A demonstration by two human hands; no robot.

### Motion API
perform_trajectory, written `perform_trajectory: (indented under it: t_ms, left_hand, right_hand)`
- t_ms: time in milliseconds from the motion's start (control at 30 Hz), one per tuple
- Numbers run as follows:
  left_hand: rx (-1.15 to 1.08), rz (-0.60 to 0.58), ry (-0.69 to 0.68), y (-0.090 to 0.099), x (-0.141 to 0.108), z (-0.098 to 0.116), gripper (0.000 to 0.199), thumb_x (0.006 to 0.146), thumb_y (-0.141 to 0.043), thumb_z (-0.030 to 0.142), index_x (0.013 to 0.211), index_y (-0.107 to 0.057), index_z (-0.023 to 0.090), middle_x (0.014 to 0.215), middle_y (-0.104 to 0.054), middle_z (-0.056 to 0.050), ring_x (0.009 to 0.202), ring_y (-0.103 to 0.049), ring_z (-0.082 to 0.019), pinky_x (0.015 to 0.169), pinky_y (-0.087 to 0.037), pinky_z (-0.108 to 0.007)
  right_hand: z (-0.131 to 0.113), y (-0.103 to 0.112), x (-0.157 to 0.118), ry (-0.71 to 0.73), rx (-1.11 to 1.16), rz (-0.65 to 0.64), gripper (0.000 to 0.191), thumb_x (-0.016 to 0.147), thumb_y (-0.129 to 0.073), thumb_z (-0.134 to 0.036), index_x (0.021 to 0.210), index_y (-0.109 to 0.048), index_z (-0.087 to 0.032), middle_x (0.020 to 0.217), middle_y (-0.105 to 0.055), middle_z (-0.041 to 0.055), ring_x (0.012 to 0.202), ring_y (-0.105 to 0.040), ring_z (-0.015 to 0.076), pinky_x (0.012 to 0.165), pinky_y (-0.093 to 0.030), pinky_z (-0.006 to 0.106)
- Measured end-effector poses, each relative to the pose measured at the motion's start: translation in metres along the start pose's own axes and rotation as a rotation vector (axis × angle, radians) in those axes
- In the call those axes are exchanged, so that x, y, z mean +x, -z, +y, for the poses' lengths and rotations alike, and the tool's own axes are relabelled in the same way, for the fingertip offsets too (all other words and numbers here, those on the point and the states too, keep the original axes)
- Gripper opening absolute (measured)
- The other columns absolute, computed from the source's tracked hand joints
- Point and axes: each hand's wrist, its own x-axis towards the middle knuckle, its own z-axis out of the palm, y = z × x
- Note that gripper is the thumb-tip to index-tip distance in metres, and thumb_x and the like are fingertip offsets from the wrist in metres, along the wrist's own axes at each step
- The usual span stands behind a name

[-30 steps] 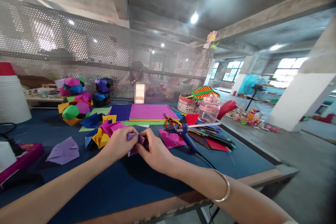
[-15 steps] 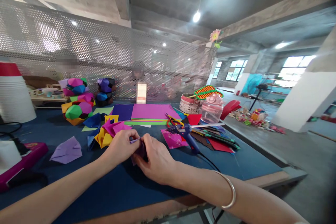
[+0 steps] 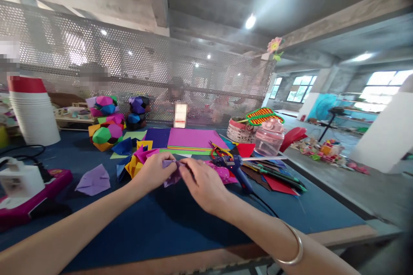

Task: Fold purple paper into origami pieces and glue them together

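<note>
Between my two hands is a folded purple paper piece, held just above the blue table. My left hand pinches its left side with thumb and fingers. At its right edge, the fingertips of my right hand are closed on the paper, the thumb mostly hidden. A second folded purple paper lies to the left. Just behind my left hand sit yellow and pink folded pieces. A blue glue gun rests on the table to the right of my right hand, beside a pink patterned paper.
Stacked coloured paper lies behind my hands. Multicoloured paper balls and white cups stand at the left, near a magenta power strip. A pink bottle, a basket, scissors and pens are at the right.
My hands have turned the purple paper, and more of it shows. My right hand has flattened out and shifted right. The whole view has swung slightly left.
</note>
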Motion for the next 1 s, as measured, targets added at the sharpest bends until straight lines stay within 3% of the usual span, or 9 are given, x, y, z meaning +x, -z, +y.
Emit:
perform_trajectory:
  t_ms: [133,267,400,567,700,833,1000]
  left_hand:
    - [-0.055,-0.007,0.059,-0.001,0.000,-0.001,0.015,0.076,-0.051,0.029,0.073,-0.061,0.018,0.064,-0.065,0.001,0.055,-0.063,-0.015,0.051,-0.046,-0.023]
    - [-0.139,-0.050,0.110,-0.004,-0.002,0.001,0.017,0.076,-0.050,0.028,0.084,-0.061,0.018,0.062,-0.064,0.002,0.049,-0.061,-0.014,0.040,-0.045,-0.021]
    - [-0.276,-0.069,0.146,-0.004,-0.002,0.003,0.032,0.075,-0.050,0.024,0.104,-0.061,0.017,0.062,-0.063,0.003,0.052,-0.062,-0.015,0.043,-0.052,-0.024]
    - [-0.346,-0.046,0.149,-0.005,0.001,0.000,0.034,0.073,-0.050,0.022,0.103,-0.064,0.015,0.073,-0.068,-0.001,0.060,-0.066,-0.016,0.051,-0.057,-0.027]
    - [-0.333,-0.055,0.111,-0.006,0.001,-0.002,0.025,0.073,-0.051,0.024,0.092,-0.066,0.015,0.075,-0.069,-0.002,0.063,-0.067,-0.015,0.053,-0.055,-0.025]
    - [-0.273,-0.090,0.059,-0.008,0.000,-0.004,0.018,0.074,-0.053,0.025,0.082,-0.066,0.015,0.075,-0.068,-0.001,0.066,-0.065,-0.016,0.053,-0.051,-0.023]
    - [-0.173,-0.100,-0.050,-0.008,-0.003,-0.001,0.003,0.069,-0.060,0.019,0.068,-0.060,0.016,0.064,-0.063,0.002,0.063,-0.062,-0.015,0.058,-0.047,-0.024]
  right_hand:
    - [0.017,0.013,0.010,-0.065,-0.179,0.187,0.022,0.098,-0.040,-0.021,0.106,-0.060,-0.018,0.098,-0.069,0.0104,0.095,-0.062,0.0234,0.080,-0.043,0.033]
    - [0.024,0.012,0.011,-0.088,-0.202,0.084,0.019,0.094,-0.049,-0.022,0.079,-0.061,-0.020,0.078,-0.068,0.0051,0.077,-0.061,0.0197,0.066,-0.037,0.028]
    - [0.020,0.005,0.008,-0.082,-0.155,0.005,0.037,0.094,-0.051,-0.034,0.060,-0.049,-0.020,0.058,-0.057,0.0007,0.054,-0.051,0.0151,0.053,-0.024,0.028]
    - [0.011,0.006,0.005,-0.086,-0.020,-0.042,0.029,0.100,-0.034,-0.026,0.079,-0.054,-0.021,0.067,-0.061,-0.0011,0.059,-0.055,0.0141,0.055,-0.027,0.026]
    - [0.010,0.003,0.005,-0.111,0.060,-0.085,0.019,0.095,-0.047,-0.037,0.087,-0.055,-0.022,0.070,-0.064,-0.0015,0.062,-0.059,0.0157,0.055,-0.031,0.024]
    - [0.020,-0.002,0.007,-0.095,0.067,-0.042,0.009,0.092,-0.051,-0.026,0.091,-0.059,-0.021,0.076,-0.069,0.0012,0.069,-0.064,0.0175,0.061,-0.038,0.025]
    - [0.029,-0.003,0.009,-0.056,0.059,0.013,0.012,0.091,-0.053,-0.020,0.100,-0.061,-0.020,0.082,-0.070,0.0025,0.075,-0.065,0.0187,0.067,-0.043,0.027]
